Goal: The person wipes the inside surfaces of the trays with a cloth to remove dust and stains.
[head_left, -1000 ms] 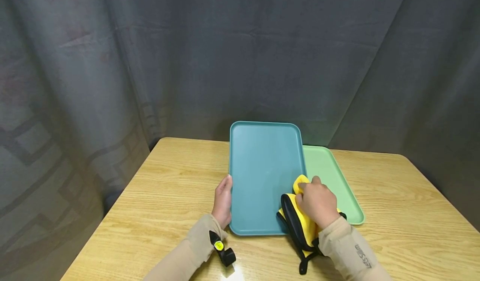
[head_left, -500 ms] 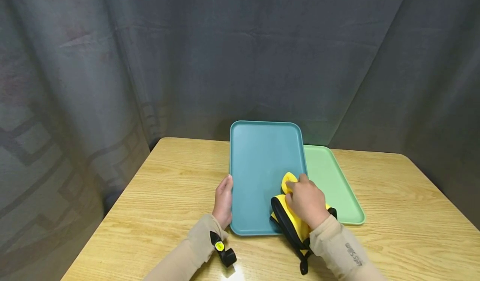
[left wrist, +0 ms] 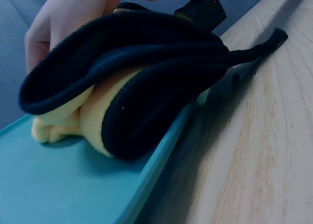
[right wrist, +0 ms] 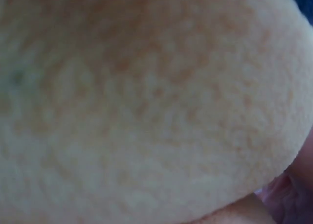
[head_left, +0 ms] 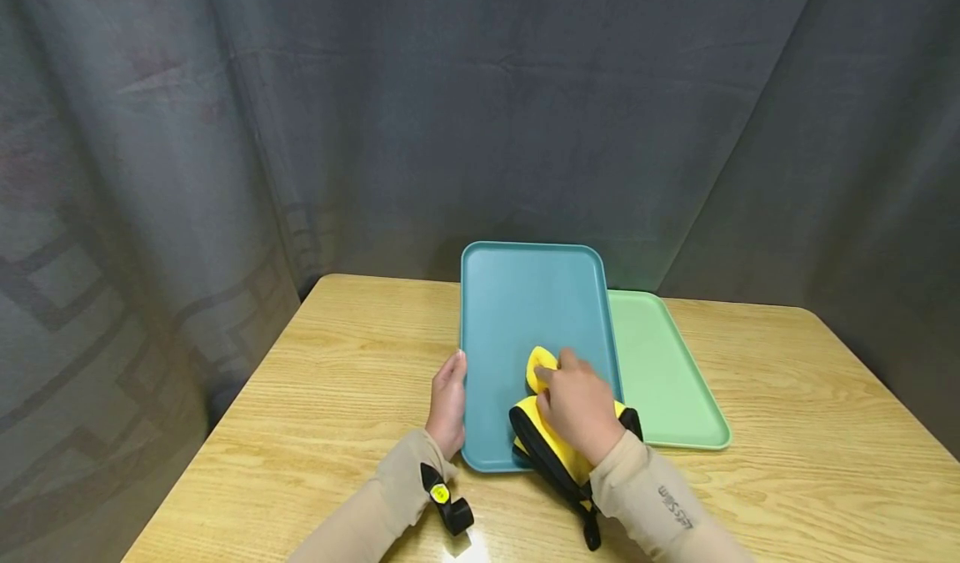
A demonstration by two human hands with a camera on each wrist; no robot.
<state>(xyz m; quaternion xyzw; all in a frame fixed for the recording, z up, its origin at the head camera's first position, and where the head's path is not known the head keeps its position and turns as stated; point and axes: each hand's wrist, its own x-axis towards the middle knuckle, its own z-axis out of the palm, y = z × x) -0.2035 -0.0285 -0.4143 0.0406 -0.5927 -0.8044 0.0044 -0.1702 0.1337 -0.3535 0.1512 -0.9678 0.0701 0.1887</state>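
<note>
My left hand holds the left edge of a blue-green tray, thumb side up along the rim; its other fingers are mostly hidden. Bunched under my right hand is a thick yellow cleaning cloth with black trim and a hanging loop. Fingers curled, the right hand grips it against the near half of the tray. In the left wrist view, folds of the cloth lie over the tray's surface, with the black loop trailing past the rim. Pale, blurred material fills the right wrist view.
A light green tray lies to the right, partly covered by the blue-green one. Both are over a wooden table. Dark grey curtains hang behind it. A black strap with a small device is on the left wrist.
My right hand has slid the cloth leftward across the near part of the blue-green tray. The left hand and both trays stay almost where they were.
</note>
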